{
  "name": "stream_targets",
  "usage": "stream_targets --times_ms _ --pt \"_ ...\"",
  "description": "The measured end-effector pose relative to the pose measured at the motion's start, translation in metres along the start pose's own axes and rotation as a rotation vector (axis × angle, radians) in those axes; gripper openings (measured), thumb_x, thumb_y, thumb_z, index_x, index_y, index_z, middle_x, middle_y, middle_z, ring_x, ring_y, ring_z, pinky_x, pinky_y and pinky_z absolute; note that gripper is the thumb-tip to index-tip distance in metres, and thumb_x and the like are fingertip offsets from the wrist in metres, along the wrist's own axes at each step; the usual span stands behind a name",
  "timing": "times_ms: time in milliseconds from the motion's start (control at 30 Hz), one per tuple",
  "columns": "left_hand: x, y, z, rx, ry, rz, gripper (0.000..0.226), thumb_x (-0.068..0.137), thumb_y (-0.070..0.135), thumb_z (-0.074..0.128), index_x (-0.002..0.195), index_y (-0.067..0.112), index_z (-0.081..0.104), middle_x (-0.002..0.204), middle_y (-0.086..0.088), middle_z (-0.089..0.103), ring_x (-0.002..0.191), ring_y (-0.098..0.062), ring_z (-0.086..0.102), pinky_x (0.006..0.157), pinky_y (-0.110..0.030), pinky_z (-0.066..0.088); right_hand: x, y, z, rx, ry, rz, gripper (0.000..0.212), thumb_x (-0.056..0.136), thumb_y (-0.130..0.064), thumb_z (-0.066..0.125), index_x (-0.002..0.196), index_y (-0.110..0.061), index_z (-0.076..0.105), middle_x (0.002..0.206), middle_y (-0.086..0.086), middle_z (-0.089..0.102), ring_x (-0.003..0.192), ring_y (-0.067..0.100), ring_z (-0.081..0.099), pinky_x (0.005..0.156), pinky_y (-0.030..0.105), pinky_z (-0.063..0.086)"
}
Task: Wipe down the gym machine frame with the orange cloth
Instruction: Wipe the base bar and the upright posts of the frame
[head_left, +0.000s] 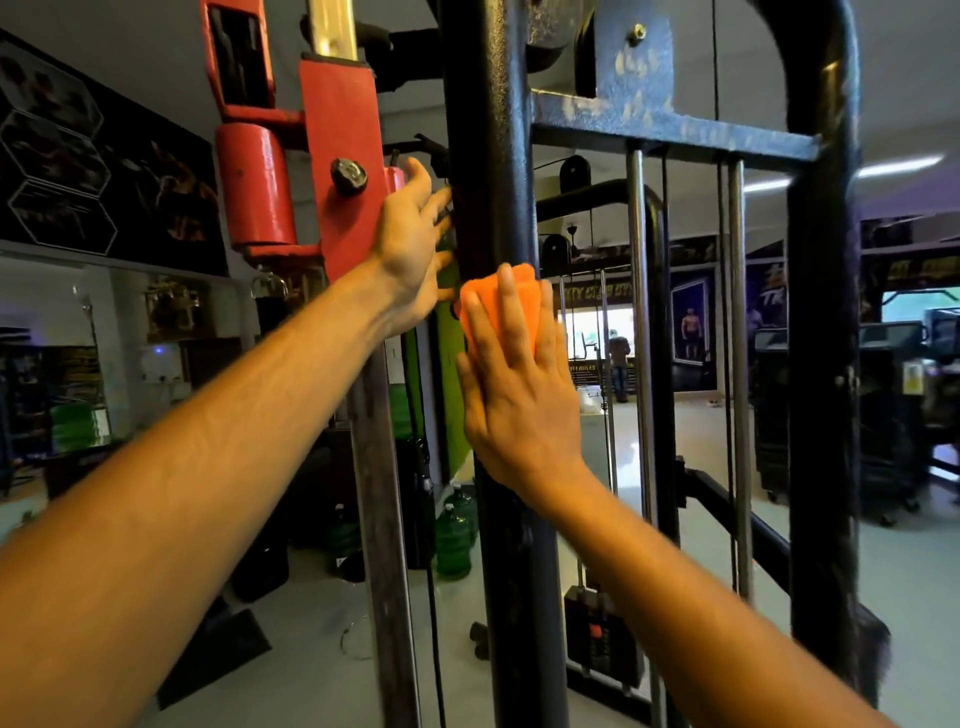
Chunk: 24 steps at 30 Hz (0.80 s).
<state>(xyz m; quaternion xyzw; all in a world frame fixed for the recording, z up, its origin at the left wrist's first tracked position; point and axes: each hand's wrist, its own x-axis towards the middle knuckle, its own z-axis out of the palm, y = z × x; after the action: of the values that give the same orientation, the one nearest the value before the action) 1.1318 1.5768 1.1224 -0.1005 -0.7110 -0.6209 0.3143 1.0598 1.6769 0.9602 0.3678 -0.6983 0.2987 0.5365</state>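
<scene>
Head view, centre: right hand (519, 384) presses cloth (501, 301) flat-fingered on post (483, 156); left hand (410, 244), fingers apart, braces. Cloth, unpinched, could slip.

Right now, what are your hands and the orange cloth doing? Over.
Right hand flat, pressing orange cloth on black upright post. Left hand open, fingers at the post's left side. Red bracket close beside; nothing blocking the cloth.

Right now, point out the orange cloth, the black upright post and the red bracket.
orange cloth (519, 291): head view, top edge above the fingers.
black upright post (485, 130): head view, bare front face above the cloth.
red bracket (337, 119): head view, flat front plate.
</scene>
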Motion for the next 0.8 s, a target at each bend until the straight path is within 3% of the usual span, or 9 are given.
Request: stream_targets --times_ms 100,267,400,500,567,633,700,800 --pt "0.001 -0.003 0.000 0.027 -0.003 0.023 0.074 0.108 0.074 0.016 0.163 0.033 0.045 0.161 0.008 0.051 0.140 -0.023 0.052 0.119 -0.057 0.038 -0.046 0.000 0.007 0.059 -0.056 0.068 0.069 0.116 -0.046 0.042 0.175 -0.031 0.009 0.183 -0.001 -0.013 0.168 0.036 -0.008 0.131 0.064 0.018" --pt "0.000 -0.004 0.000 0.045 0.017 0.051 0.073 0.108 0.071 0.020 0.164 0.030 0.044 0.167 0.009 0.045 0.150 -0.018 0.045 0.125 -0.053 0.034 0.009 0.001 0.002 0.055 -0.011 0.067 0.068 0.116 -0.050 0.036 0.175 -0.030 0.009 0.183 0.001 -0.013 0.168 0.036 -0.010 0.131 0.065 0.021" --pt "-0.006 -0.014 0.004 0.103 0.048 0.062 0.049 0.115 0.056 0.028 0.138 0.035 0.065 0.135 0.017 0.069 0.122 -0.013 0.063 0.117 -0.047 0.044 -0.007 0.000 0.006 0.088 0.009 0.056 0.069 0.116 -0.047 0.039 0.175 -0.029 0.007 0.182 -0.001 -0.015 0.168 0.035 -0.010 0.131 0.064 0.022" --pt "-0.015 -0.029 0.006 0.118 0.044 0.039 0.043 0.115 0.052 0.033 0.140 0.033 0.063 0.133 0.013 0.069 0.110 -0.016 0.063 0.103 -0.044 0.048 -0.068 -0.003 0.014 0.134 -0.011 0.108 0.072 0.115 -0.042 0.046 0.175 -0.025 0.009 0.182 0.000 -0.013 0.168 0.029 -0.012 0.130 0.064 0.024" --pt "-0.021 -0.038 0.004 0.100 0.036 0.019 0.042 0.115 0.052 0.033 0.134 0.029 0.064 0.123 0.009 0.068 0.108 -0.021 0.058 0.100 -0.046 0.047 -0.083 -0.003 0.016 0.141 -0.027 0.112 0.073 0.115 -0.041 0.048 0.175 -0.025 0.009 0.183 0.001 -0.013 0.168 0.030 -0.014 0.130 0.067 0.023" --pt "-0.026 -0.045 0.003 0.089 0.033 -0.019 0.046 0.115 0.051 0.035 0.141 0.026 0.064 0.120 0.008 0.071 0.111 -0.022 0.061 0.105 -0.047 0.047 -0.062 -0.004 0.013 0.147 -0.028 0.113 0.071 0.115 -0.043 0.044 0.175 -0.028 0.009 0.182 0.001 -0.014 0.168 0.033 -0.014 0.130 0.067 0.019" --pt "-0.030 -0.047 0.003 0.101 0.031 -0.036 0.042 0.115 0.048 0.039 0.145 0.031 0.062 0.129 0.010 0.074 0.119 -0.021 0.066 0.109 -0.048 0.048 -0.033 -0.006 0.008 0.160 -0.015 0.133 0.068 0.116 -0.046 0.038 0.175 -0.029 0.009 0.182 -0.001 -0.014 0.168 0.032 -0.013 0.131 0.067 0.015" --pt "-0.033 -0.045 0.005 0.153 0.042 -0.026 0.033 0.112 0.037 0.051 0.145 0.041 0.057 0.127 0.014 0.072 0.120 -0.016 0.067 0.104 -0.044 0.053 -0.026 -0.004 0.011 0.174 0.006 0.132 0.067 0.116 -0.046 0.037 0.175 -0.029 0.010 0.183 -0.001 -0.013 0.168 0.032 -0.013 0.132 0.067 0.014"
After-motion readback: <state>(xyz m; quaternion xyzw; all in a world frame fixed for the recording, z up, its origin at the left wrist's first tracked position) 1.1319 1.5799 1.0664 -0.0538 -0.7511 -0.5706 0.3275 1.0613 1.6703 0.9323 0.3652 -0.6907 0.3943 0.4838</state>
